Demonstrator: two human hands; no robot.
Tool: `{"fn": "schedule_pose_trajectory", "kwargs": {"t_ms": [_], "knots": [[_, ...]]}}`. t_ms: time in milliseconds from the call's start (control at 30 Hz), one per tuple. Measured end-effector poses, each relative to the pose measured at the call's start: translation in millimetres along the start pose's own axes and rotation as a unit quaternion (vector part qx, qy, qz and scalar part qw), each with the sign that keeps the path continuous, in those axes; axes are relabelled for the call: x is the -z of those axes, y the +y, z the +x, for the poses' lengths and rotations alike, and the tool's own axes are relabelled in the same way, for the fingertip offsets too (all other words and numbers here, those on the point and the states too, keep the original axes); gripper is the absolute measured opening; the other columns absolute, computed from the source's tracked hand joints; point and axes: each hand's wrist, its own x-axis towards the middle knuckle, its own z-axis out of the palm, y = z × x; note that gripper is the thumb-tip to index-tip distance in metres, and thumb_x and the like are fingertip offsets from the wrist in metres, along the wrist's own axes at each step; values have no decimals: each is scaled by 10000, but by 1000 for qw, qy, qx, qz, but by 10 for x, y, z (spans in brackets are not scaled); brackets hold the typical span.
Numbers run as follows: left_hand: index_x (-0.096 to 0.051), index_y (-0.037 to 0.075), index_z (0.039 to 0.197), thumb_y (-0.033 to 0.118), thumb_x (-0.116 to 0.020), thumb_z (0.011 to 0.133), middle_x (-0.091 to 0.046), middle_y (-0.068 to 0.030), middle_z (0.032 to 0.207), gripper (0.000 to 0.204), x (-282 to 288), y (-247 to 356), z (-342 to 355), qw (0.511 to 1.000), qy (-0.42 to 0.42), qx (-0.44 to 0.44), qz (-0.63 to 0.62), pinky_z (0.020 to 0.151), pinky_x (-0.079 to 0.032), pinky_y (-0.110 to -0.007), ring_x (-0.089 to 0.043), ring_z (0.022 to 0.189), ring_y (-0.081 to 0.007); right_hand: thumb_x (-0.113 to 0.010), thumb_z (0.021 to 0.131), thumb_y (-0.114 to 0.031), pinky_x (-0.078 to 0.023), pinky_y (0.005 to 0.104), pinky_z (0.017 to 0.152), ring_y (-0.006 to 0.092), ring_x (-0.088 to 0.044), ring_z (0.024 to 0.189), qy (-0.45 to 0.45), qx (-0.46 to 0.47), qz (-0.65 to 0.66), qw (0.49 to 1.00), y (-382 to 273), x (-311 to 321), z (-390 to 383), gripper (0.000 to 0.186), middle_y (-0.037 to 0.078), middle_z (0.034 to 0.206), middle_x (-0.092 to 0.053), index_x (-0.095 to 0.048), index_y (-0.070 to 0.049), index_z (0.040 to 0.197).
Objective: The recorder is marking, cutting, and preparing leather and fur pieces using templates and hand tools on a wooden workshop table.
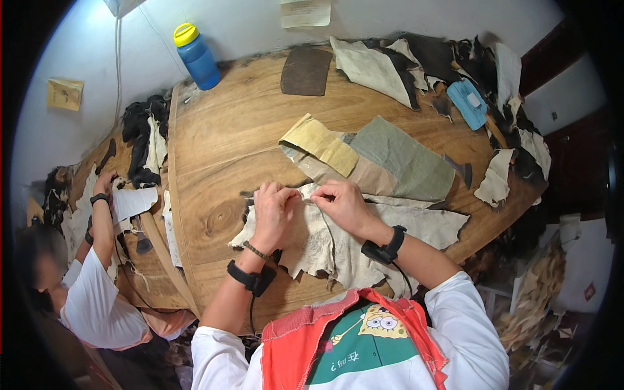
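A pale, ragged-edged hide lies on the wooden table in front of me, with dark fur showing along parts of its edge. My left hand pinches it near the far edge, fingers closed. Close beside it, my right hand also pinches that edge between thumb and fingertips. A seam or overlap runs down the hide between my hands. Anything small inside the pinches is hidden by my fingers. Just beyond lies a flat patchwork sheet in grey-green and tan, with a yellowish folded strip at its left end.
A dark fan-shaped blade rests right of the sheet. Furred scraps and a light-blue flat object lie far right. A brown panel and blue bottle are at the back. A co-worker handles hides at left.
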Motion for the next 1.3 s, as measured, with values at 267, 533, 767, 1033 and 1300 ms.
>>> {"fn": "schedule_pose_trajectory", "kwargs": {"t_ms": [267,533,767,1033,1300], "knots": [[-690,110,795,125,-732,782,-597,-63,843,46,-115,-89,66,997,-34,53,-45,805,-372,-385,-528,892,-276,-683,829,-175,-498,407,567,306,-615,638,-193,300,-221,908,-247,130,-325,167,101,732,-533,-598,-77,724],[-765,160,1064,-34,-624,797,-625,-20,875,359,37,-78,-76,987,-41,-45,-150,831,-386,-339,-509,848,-225,-698,889,-152,-467,258,513,62,-557,591,-66,-167,213,960,-6,90,65,139,25,732,-663,-750,-25,909],[-759,178,1099,-98,-567,708,-626,-11,907,516,8,-52,-126,999,-3,-6,-45,845,-388,-338,-503,878,-228,-715,876,-166,-444,232,490,57,-554,547,-77,-186,91,975,-159,36,52,156,7,675,-663,-750,-14,857],[-754,176,1120,-82,-590,730,-606,-23,865,495,46,-97,-104,990,-57,-33,-122,832,-393,-334,-499,865,-227,-716,871,-161,-456,256,514,67,-568,559,-20,-152,128,980,83,26,70,159,11,650,-652,-741,-3,867],[-743,175,1163,-61,-546,745,-598,-21,861,519,117,11,-68,988,-27,-4,-150,857,-384,-330,-482,853,-225,-711,876,-160,-454,251,512,61,-564,561,-55,53,116,990,8,30,47,159,10,640,-651,-742,-6,853]]}}
